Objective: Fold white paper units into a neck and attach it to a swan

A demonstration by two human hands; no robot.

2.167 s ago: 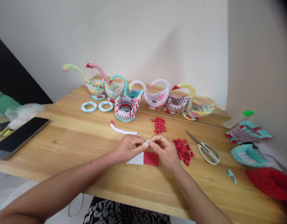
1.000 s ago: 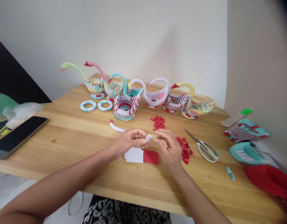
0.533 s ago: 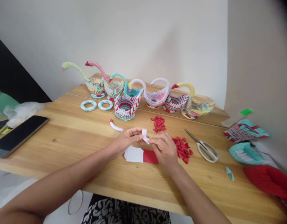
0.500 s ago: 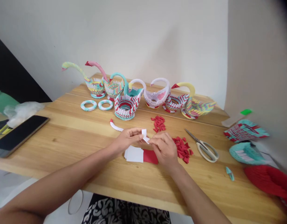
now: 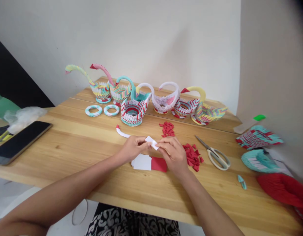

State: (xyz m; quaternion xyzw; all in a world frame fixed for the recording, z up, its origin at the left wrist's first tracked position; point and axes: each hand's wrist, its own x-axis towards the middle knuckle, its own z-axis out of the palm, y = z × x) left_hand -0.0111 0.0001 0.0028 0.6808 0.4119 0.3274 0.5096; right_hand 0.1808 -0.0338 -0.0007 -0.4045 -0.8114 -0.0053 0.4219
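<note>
Wooden table (image 5: 92, 149), plain wall (image 5: 141, 39) behind. White paper strip (image 5: 151, 142) held above the tabletop, long axis ten to four o'clock. Left hand (image 5: 134, 148) pinches it from nine, right hand (image 5: 173, 153) pinches its four-o'clock end; neither nearer, both touching. White paper stack (image 5: 142, 163) at seven o'clock from strip.

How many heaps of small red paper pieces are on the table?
2: the far heap beyond the right hand, the near heap, perhaps partly hidden, between that hand and the scissors.
</note>
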